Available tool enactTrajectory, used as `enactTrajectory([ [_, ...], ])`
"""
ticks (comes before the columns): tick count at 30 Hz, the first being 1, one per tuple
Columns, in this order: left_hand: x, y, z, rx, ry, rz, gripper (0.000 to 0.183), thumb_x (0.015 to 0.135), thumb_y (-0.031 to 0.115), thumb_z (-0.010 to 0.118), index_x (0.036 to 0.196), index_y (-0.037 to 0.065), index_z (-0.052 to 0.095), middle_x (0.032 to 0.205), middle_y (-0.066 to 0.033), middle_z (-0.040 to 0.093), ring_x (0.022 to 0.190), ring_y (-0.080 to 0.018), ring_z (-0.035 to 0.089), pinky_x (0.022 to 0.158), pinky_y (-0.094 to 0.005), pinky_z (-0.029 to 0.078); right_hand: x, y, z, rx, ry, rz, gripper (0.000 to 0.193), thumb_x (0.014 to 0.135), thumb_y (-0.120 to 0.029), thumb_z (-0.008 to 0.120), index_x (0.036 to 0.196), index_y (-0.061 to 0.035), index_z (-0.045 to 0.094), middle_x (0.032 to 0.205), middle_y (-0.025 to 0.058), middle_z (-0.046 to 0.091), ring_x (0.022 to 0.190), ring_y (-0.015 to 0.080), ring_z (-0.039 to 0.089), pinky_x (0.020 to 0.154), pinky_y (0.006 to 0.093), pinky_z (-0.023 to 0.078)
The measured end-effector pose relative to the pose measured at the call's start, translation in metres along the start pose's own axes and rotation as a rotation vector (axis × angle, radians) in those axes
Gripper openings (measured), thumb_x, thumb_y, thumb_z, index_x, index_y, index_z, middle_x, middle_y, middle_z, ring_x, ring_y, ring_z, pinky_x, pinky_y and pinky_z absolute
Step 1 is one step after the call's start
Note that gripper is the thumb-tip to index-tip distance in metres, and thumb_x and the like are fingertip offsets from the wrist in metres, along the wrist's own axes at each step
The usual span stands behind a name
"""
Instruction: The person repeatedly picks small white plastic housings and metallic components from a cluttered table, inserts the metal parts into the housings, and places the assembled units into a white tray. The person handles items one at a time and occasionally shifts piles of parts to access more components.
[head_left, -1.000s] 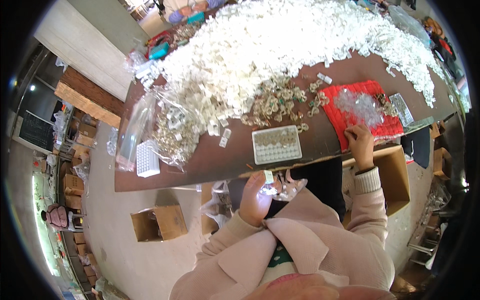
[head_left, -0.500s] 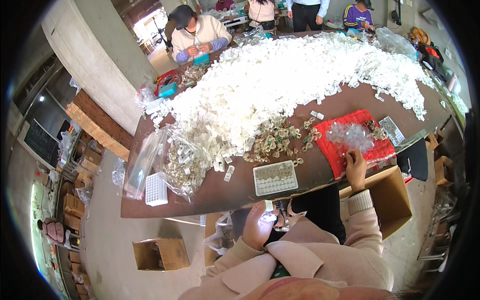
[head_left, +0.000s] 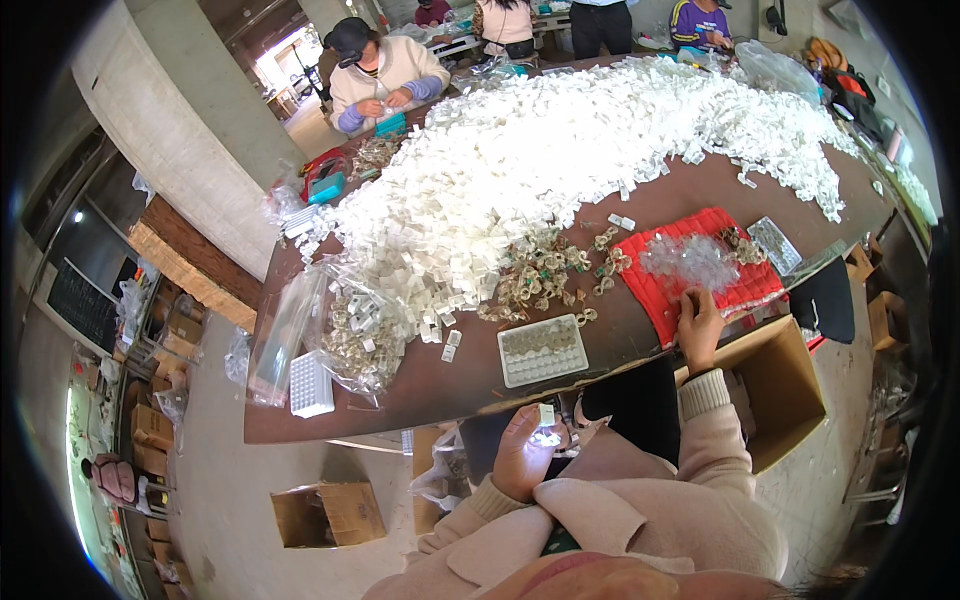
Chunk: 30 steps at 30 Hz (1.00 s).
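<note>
In front of my chest, below the table edge, my left hand (head_left: 522, 458) is closed round a small white square-ended plastic piece (head_left: 546, 414). A bright white glow shows in the palm just under it; what gives off the light I cannot make out. My right hand (head_left: 699, 328) reaches over the near edge of a red quilted cloth (head_left: 650, 293). Its fingertips are bent together beside a heap of clear plastic bits (head_left: 690, 262); anything pinched in them is too small to tell. Small brass-coloured parts (head_left: 740, 246) lie at the cloth's far right.
A huge heap of white plastic pieces (head_left: 540, 150) covers the brown table (head_left: 430, 400). Near me are a pile of brassy parts (head_left: 540, 270), a part-filled white tray (head_left: 543, 350) and another white tray (head_left: 311, 384). An open carton (head_left: 770, 400) stands below my right arm. A co-worker (head_left: 385, 80) sits at far left.
The whole view has shifted slightly. Both hands keep nearly the same places: the left still grips the white piece, and the right stays at the clear bits with its fingers drawn closer in.
</note>
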<state>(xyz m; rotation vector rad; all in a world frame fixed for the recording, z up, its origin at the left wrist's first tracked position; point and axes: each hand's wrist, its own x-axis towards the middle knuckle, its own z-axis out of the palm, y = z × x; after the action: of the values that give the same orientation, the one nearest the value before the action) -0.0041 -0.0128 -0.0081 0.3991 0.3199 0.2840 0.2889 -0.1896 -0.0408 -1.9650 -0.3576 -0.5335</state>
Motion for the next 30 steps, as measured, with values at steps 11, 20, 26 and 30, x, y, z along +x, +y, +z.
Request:
enactTrajectory([
  [11, 0.001, -0.004, -0.005, -0.047, -0.147, 0.023, 0.019, 0.099, 0.019, 0.064, 0.111, 0.004, 0.064, 0.095, -0.0116, 0.068, 0.085, -0.0236, 0.062, 0.081, -0.0402, 0.048, -0.004, -0.001, 0.000, -0.014, 0.012, -0.032, 0.008, 0.093, -0.007, 0.064, 0.098, -0.0011, 0.064, 0.089, 0.0197, 0.069, 0.082, 0.0378, 0.068, 0.073, 0.0418, 0.052],
  [20, -0.002, -0.003, 0.003, -0.014, -0.066, 0.053, 0.017, 0.100, 0.016, 0.061, 0.111, 0.004, 0.062, 0.092, -0.0119, 0.067, 0.083, -0.0227, 0.061, 0.075, -0.0376, 0.048, 0.002, -0.025, -0.012, 0.216, -0.043, 0.161, 0.005, 0.096, -0.005, 0.061, 0.097, -0.0006, 0.063, 0.080, 0.0097, 0.066, 0.072, 0.0200, 0.064, 0.069, 0.0323, 0.051],
  [26, 0.006, -0.003, 0.005, 0.089, -0.020, 0.053, 0.021, 0.100, 0.018, 0.061, 0.117, 0.006, 0.060, 0.099, -0.0090, 0.066, 0.086, -0.0191, 0.062, 0.075, -0.0360, 0.051, -0.068, -0.129, -0.017, 0.488, -0.508, -0.109, 0.004, 0.092, 0.001, 0.065, 0.095, -0.0010, 0.064, 0.093, 0.0093, 0.069, 0.085, 0.0177, 0.067, 0.080, 0.0310, 0.053],
  [30, 0.005, 0.002, 0.003, 0.150, -0.027, 0.093, 0.021, 0.101, 0.018, 0.061, 0.118, 0.006, 0.061, 0.103, -0.0065, 0.066, 0.092, -0.0159, 0.061, 0.083, -0.0326, 0.051, -0.108, -0.169, -0.001, 0.623, -0.651, -0.298, 0.012, 0.088, 0.002, 0.068, 0.099, -0.0016, 0.065, 0.105, 0.0146, 0.073, 0.088, 0.0222, 0.071, 0.076, 0.0302, 0.056],
])
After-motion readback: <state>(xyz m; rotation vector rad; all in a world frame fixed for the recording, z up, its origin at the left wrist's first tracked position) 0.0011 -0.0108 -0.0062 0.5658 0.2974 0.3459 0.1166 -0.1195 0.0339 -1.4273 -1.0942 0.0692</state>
